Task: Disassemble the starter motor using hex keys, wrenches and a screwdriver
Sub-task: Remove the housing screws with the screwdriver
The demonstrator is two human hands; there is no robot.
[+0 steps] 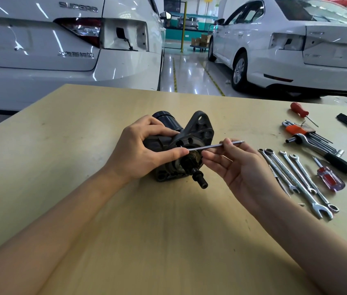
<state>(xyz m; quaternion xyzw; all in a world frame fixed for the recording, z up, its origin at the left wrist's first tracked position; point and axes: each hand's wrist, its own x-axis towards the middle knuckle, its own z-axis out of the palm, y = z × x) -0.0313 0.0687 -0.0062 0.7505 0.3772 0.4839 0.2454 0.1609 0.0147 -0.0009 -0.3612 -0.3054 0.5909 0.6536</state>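
Note:
A dark starter motor (198, 133) lies on the wooden table (61, 145), its pinion shaft pointing toward me. My left hand (147, 150) grips the motor body from the left, thumb near the front housing. A long thin metal bolt (215, 146) sticks out of a hole in the flange, running to the right. My right hand (238, 165) pinches this bolt between thumb and forefinger, its other fingers spread below.
At the right lie several combination wrenches (296, 177), a hex key set in an orange holder (302, 130), a black-handled ratchet wrench (328, 156), and two red screwdrivers (328, 177) (299, 110). White cars stand beyond the table's far edge.

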